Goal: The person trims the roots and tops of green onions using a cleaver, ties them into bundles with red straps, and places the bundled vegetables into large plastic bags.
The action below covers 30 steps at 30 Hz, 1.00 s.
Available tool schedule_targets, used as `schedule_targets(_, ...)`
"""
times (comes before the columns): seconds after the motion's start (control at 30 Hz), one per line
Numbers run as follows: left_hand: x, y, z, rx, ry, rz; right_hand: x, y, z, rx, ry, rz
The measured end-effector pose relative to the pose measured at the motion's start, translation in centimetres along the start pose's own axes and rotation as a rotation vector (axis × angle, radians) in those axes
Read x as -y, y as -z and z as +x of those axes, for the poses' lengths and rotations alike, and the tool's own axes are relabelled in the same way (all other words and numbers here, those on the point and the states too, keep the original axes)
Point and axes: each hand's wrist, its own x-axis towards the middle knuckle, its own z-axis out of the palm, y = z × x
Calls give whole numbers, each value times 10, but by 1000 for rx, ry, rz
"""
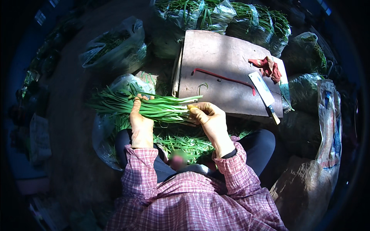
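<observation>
We see the left hand point(141, 125) curled firmly around a bunch of green stalks point(167, 109), which lies across its palm, leaf tips fanning left and pale ends reaching right. The right hand point(212, 121) is pinched at those pale ends, with a small yellow bit point(191, 107) at its fingertips that we cannot identify. Beyond the hands, to the far right, we find a board point(219, 50) bearing a red strip point(227, 79), a cleaver point(262, 89) and a crumpled red cloth point(269, 68)
</observation>
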Motion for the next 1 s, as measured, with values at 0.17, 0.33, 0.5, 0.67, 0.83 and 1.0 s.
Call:
schedule_targets(0.17, -12, 2, 0, -23, -38, 16, -26, 61, 3, -133, 49, 340)
schedule_targets(0.33, -1, -10, -15, -15, -14, 69, -10, 21, 14, 63, 160, -199)
schedule_targets(0.5, -1, -17, -26, 50, 63, 46, -21, 22, 20, 78, -99, -17)
schedule_targets(0.67, -22, -1, -4, -130, -46, 110, -13, 73, 10, -170, 147, 32)
schedule_targets(0.83, 5, -29, -19, -10, -130, 235, 29, -20, 6, 221, 728, -1294)
schedule_targets(1.0, 29, -42, -48, 72, 2, 357, -13, 2, 16, 405, 368, -1001)
